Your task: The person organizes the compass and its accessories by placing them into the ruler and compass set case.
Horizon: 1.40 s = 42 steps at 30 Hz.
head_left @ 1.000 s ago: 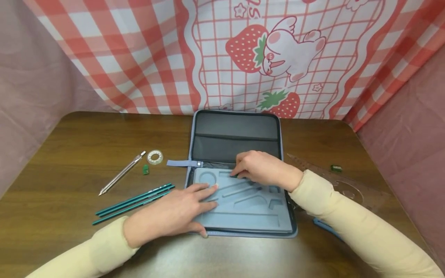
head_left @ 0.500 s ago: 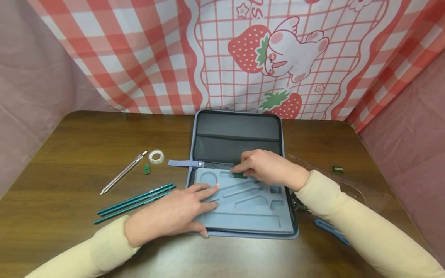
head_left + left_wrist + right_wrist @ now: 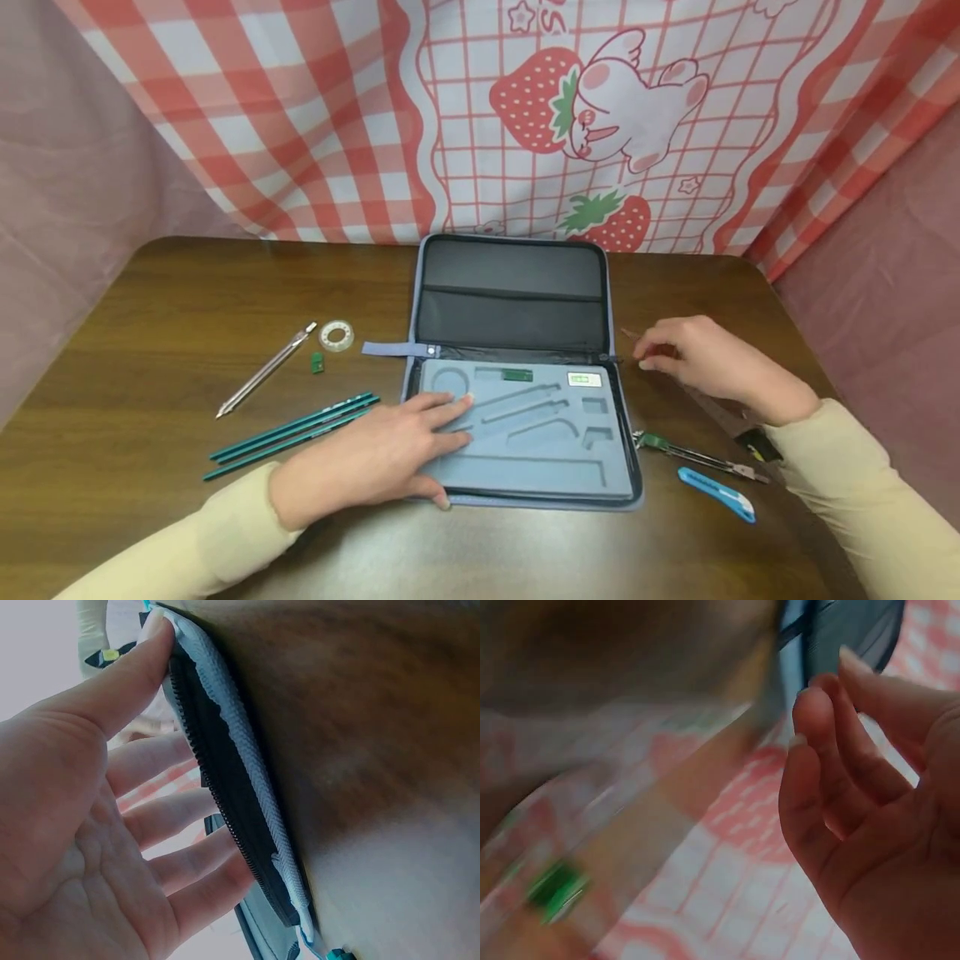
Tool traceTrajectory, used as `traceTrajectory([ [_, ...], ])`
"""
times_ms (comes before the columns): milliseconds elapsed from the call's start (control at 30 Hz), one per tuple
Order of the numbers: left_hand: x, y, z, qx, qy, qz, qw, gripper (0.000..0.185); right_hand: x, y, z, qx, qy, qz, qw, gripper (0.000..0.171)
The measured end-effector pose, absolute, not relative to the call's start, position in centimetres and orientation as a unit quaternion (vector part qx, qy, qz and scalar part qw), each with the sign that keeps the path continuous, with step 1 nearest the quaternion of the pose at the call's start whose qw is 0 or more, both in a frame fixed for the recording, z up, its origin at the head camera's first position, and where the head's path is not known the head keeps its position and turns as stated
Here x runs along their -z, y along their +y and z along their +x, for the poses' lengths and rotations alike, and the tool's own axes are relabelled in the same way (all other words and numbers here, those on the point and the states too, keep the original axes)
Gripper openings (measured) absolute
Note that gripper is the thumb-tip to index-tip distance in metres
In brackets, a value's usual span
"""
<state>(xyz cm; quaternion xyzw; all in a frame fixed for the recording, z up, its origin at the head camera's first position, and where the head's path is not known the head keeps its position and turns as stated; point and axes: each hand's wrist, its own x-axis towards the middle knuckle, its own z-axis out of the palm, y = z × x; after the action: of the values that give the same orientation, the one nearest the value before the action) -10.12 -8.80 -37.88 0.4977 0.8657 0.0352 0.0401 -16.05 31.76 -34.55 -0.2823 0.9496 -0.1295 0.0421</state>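
Note:
An open zip case [image 3: 512, 304] lies on the table, its lower half filled by a light-blue foam tray [image 3: 517, 479] with shaped recesses. My left hand [image 3: 367, 458] rests flat on the tray's left side, fingers spread; in the left wrist view its thumb touches the case's zipped edge [image 3: 240, 750]. A small dark-green box [image 3: 517, 375] sits in the top slot, and a white-and-green eraser [image 3: 584, 379] in the top right recess. Right of the case hovers my right hand [image 3: 708, 362], fingers loosely bent and holding nothing, above a partly hidden clear set square [image 3: 716, 410].
Left of the case lie teal pencils [image 3: 292, 429], a silver compass-like tool [image 3: 266, 371], a clear tape ring [image 3: 336, 336] and a green sharpener [image 3: 317, 362]. On the right are a metal compass with a green part [image 3: 701, 457] and a blue cutter [image 3: 717, 494].
My right hand has let go of the small dark-green box in the top slot and moved right, off the case. This uncovers the eraser. The left hand stays in place.

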Motion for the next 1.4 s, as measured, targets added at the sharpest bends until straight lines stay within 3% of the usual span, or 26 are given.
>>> traceTrajectory([
  [167, 37.9, -8.9, -10.2, -0.038, 0.867, 0.495, 0.042, 0.073, 35.4, 34.3, -13.9, 0.167, 0.936, -0.29, 0.108, 0.017],
  [300, 37.9, -8.9, -10.2, -0.041, 0.867, 0.495, 0.045, 0.072, 36.0, 34.7, -12.2, 0.18, 0.922, -0.3, 0.166, 0.023],
  [500, 37.9, -8.9, -10.2, -0.042, 0.867, 0.493, 0.049, 0.072, 36.0, 34.6, -10.6, 0.181, 0.921, -0.312, 0.145, 0.016],
  [833, 38.1, -9.0, -10.2, -0.044, 0.865, 0.498, 0.036, 0.071, 36.2, 33.0, -7.7, 0.186, 0.913, -0.358, 0.062, 0.032],
  [1067, 38.0, -9.1, -10.3, -0.043, 0.867, 0.495, 0.039, 0.071, 36.7, 32.2, -6.4, 0.219, 0.881, -0.394, 0.148, 0.029],
  [1400, 38.0, -9.0, -10.2, -0.043, 0.867, 0.495, 0.035, 0.071, 36.3, 31.5, -6.5, 0.232, 0.872, -0.387, 0.191, 0.014],
])
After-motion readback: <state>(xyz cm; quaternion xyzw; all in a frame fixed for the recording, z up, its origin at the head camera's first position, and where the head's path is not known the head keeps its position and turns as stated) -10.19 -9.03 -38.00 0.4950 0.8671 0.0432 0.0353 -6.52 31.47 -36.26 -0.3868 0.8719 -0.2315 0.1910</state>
